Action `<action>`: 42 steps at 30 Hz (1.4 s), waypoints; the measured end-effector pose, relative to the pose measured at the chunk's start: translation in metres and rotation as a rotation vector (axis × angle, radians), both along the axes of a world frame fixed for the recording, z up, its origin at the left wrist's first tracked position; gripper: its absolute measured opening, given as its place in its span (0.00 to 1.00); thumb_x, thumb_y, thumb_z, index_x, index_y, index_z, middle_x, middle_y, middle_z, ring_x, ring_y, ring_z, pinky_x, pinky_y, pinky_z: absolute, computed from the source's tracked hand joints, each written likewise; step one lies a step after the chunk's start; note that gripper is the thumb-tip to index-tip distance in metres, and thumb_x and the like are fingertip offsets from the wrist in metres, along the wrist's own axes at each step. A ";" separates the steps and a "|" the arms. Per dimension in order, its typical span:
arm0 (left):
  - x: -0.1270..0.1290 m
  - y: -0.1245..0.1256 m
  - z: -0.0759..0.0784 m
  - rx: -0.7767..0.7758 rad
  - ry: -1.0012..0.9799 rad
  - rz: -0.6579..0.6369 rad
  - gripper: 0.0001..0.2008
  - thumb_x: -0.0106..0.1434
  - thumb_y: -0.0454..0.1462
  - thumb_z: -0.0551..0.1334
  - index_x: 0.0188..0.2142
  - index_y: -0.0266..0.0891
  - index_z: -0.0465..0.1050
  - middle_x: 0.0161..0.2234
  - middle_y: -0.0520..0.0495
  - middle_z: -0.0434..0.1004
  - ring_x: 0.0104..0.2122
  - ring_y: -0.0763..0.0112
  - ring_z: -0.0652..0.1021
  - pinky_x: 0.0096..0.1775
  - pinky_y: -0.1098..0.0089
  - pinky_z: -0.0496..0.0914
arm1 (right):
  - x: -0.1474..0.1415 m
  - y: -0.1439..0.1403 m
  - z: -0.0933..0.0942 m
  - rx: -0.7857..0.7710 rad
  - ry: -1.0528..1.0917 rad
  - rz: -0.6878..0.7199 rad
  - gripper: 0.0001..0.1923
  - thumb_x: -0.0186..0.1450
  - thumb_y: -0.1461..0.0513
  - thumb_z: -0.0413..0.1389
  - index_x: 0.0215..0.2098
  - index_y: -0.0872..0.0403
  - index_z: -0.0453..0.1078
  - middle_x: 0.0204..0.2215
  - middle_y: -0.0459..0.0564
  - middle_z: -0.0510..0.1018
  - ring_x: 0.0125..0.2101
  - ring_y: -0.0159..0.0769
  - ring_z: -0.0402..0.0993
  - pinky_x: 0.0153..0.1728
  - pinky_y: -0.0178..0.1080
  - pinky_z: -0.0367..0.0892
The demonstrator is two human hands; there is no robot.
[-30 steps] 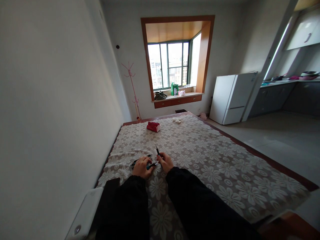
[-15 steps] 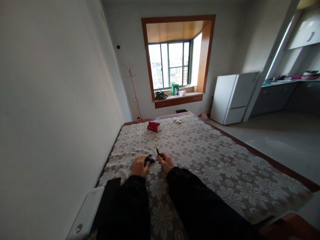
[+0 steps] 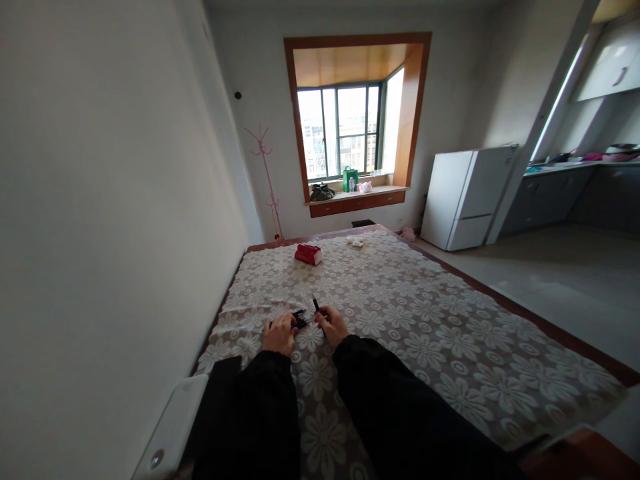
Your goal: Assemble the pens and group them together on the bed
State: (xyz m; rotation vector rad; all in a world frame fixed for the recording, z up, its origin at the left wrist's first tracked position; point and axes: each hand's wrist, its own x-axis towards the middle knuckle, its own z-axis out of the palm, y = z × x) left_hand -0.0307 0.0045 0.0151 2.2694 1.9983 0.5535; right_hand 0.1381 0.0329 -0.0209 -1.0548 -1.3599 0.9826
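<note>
A bunch of dark pens [image 3: 301, 319] lies low over the patterned tablecloth [image 3: 410, 313], their tips pointing right. My left hand [image 3: 281, 333] is closed over the left part of the bunch, hiding their other ends. Just to its right, my right hand [image 3: 332, 325] pinches a single dark pen [image 3: 315, 305], held tilted with one end pointing up and away from me. A small gap separates this pen from the bunch. The exact number of pens is too small to make out.
A red packet [image 3: 308, 254] and small pale items [image 3: 355, 242] lie farther along the table. A white device [image 3: 173, 427] and a dark flat object [image 3: 220, 387] sit at the near left. The wall [image 3: 125, 200] borders the table's left side.
My left fingers have shifted slightly on the bunch, and more of the pens shows beyond them. My right hand and its pen stay nearly in place.
</note>
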 end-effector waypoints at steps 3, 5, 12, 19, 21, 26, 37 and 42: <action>-0.005 0.004 -0.005 -0.025 -0.033 -0.028 0.16 0.57 0.28 0.55 0.43 0.45 0.68 0.51 0.48 0.72 0.56 0.63 0.67 0.59 0.49 0.46 | 0.001 -0.001 0.003 0.038 0.040 0.009 0.13 0.60 0.54 0.51 0.35 0.54 0.69 0.25 0.47 0.75 0.23 0.33 0.69 0.26 0.35 0.65; -0.009 0.008 -0.009 -0.034 -0.056 -0.042 0.22 0.55 0.25 0.53 0.46 0.46 0.67 0.52 0.48 0.72 0.58 0.64 0.65 0.60 0.49 0.44 | 0.002 -0.002 0.006 0.105 0.079 -0.010 0.12 0.61 0.55 0.50 0.37 0.54 0.68 0.26 0.48 0.75 0.26 0.34 0.70 0.30 0.36 0.66; -0.010 0.010 -0.013 0.010 -0.105 -0.099 0.24 0.51 0.23 0.52 0.46 0.42 0.66 0.55 0.46 0.68 0.58 0.64 0.64 0.62 0.53 0.47 | 0.004 -0.001 0.006 0.149 0.026 0.066 0.06 0.61 0.60 0.47 0.33 0.53 0.64 0.27 0.47 0.76 0.30 0.35 0.73 0.35 0.38 0.66; 0.008 -0.002 0.008 0.095 -0.088 -0.033 0.23 0.52 0.28 0.54 0.48 0.41 0.67 0.50 0.45 0.73 0.51 0.63 0.70 0.58 0.60 0.56 | 0.005 -0.006 0.009 0.155 -0.170 0.082 0.09 0.61 0.63 0.46 0.36 0.53 0.66 0.29 0.47 0.78 0.33 0.36 0.73 0.37 0.37 0.64; 0.006 -0.010 0.014 0.064 -0.039 0.040 0.25 0.51 0.29 0.55 0.49 0.42 0.67 0.51 0.45 0.72 0.51 0.62 0.70 0.55 0.62 0.60 | 0.005 -0.006 0.007 0.144 -0.174 0.070 0.09 0.61 0.62 0.46 0.37 0.52 0.66 0.30 0.46 0.78 0.33 0.36 0.73 0.37 0.37 0.64; -0.049 -0.047 0.022 -0.181 0.168 0.206 0.28 0.50 0.37 0.60 0.53 0.45 0.66 0.56 0.43 0.66 0.56 0.51 0.65 0.54 0.48 0.58 | 0.004 -0.001 0.001 0.124 -0.173 0.073 0.09 0.62 0.59 0.47 0.38 0.52 0.66 0.31 0.47 0.78 0.34 0.37 0.74 0.37 0.37 0.65; -0.123 -0.118 0.007 -0.177 0.225 0.442 0.39 0.53 0.50 0.58 0.63 0.46 0.51 0.63 0.43 0.54 0.63 0.43 0.49 0.56 0.35 0.39 | 0.006 -0.001 -0.002 0.142 -0.229 0.050 0.10 0.62 0.58 0.46 0.37 0.53 0.65 0.31 0.48 0.78 0.32 0.36 0.74 0.35 0.36 0.64; -0.121 -0.121 0.006 -0.122 0.171 0.412 0.39 0.54 0.47 0.58 0.64 0.46 0.48 0.63 0.43 0.56 0.63 0.47 0.51 0.57 0.37 0.42 | 0.006 -0.002 -0.001 0.131 -0.233 0.048 0.11 0.62 0.57 0.47 0.37 0.53 0.66 0.31 0.48 0.78 0.32 0.36 0.73 0.36 0.37 0.64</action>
